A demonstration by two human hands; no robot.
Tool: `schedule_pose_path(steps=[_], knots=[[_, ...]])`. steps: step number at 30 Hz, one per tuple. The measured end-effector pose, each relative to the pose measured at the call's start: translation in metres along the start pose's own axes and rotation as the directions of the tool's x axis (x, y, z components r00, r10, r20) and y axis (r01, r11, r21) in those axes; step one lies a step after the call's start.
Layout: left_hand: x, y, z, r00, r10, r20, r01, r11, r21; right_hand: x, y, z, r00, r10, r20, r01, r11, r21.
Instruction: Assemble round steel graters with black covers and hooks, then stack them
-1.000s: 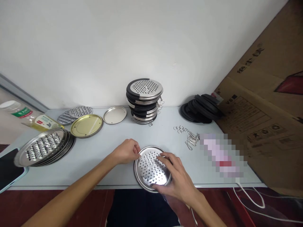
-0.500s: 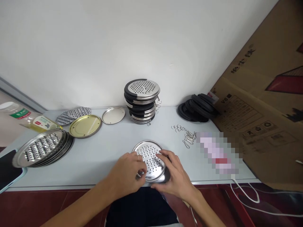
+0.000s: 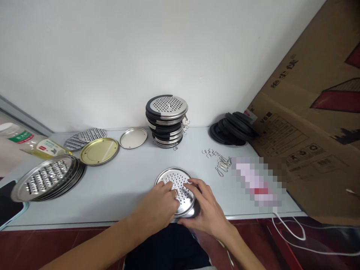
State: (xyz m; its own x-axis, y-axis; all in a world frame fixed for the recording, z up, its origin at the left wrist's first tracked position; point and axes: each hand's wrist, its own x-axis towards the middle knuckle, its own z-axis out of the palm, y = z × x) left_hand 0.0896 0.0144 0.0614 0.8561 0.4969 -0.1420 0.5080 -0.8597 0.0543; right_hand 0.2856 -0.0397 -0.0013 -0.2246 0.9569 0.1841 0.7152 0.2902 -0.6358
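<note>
At the table's front edge lies a round metal grater [image 3: 182,205], its perforated face up, with a dark shiny part showing under its lower right rim. My right hand [image 3: 206,210] grips its right side, thumb at the near edge and fingertips on the face. Over the left part of the grater, my left hand [image 3: 163,202] is closed, knuckles up. A small metal glint shows at its fingers; what they hold is hidden. Metal clips [image 3: 222,165] and small rings [image 3: 209,152] lie beyond my right hand.
A stack of black-rimmed graters [image 3: 167,123] stands by the wall. Black rims [image 3: 234,129] are heaped at right beside a cardboard box [image 3: 303,157]. To the left are stacked grater plates [image 3: 47,176], a gold disc [image 3: 99,151], a silver disc [image 3: 133,138] and a bottle [image 3: 33,140].
My left hand has turned over and moved slightly right across the grater; the metal piece that showed in its curled fingers is now hidden. My right hand keeps its hold.
</note>
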Motion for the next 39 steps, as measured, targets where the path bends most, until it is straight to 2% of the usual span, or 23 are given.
schedule_pose_path(steps=[4, 7, 12, 21, 27, 33, 39], knots=[[0.002, 0.001, -0.009, 0.996, -0.091, -0.027, 0.09, 0.995, -0.03, 0.004, -0.001, 0.0, 0.999, -0.026, 0.028, 0.027, 0.999, -0.034], [0.003, -0.003, -0.01, 0.989, -0.149, -0.001, 0.148, 0.986, -0.076, 0.006, -0.001, 0.0, 0.998, -0.036, 0.047, 0.038, 0.998, -0.05], [0.007, -0.013, -0.005, 0.989, -0.143, 0.034, 0.147, 0.976, -0.158, 0.007, -0.002, -0.001, 0.998, -0.033, 0.06, 0.035, 0.998, -0.045], [0.008, -0.023, -0.002, 0.993, -0.109, -0.037, 0.099, 0.971, -0.216, 0.005, 0.0, 0.001, 0.999, -0.019, 0.034, 0.021, 0.998, -0.062], [0.011, -0.026, -0.004, 0.985, -0.169, -0.02, 0.163, 0.97, -0.178, 0.005, 0.001, 0.001, 0.999, -0.038, 0.023, 0.039, 0.997, -0.065], [0.014, -0.034, -0.001, 0.985, -0.168, -0.049, 0.165, 0.984, -0.074, 0.005, 0.001, 0.0, 0.999, -0.039, 0.011, 0.04, 0.997, -0.062], [0.016, -0.042, 0.004, 0.963, -0.251, 0.095, 0.26, 0.96, -0.103, 0.004, 0.002, 0.002, 0.999, -0.041, 0.003, 0.041, 0.998, -0.054]])
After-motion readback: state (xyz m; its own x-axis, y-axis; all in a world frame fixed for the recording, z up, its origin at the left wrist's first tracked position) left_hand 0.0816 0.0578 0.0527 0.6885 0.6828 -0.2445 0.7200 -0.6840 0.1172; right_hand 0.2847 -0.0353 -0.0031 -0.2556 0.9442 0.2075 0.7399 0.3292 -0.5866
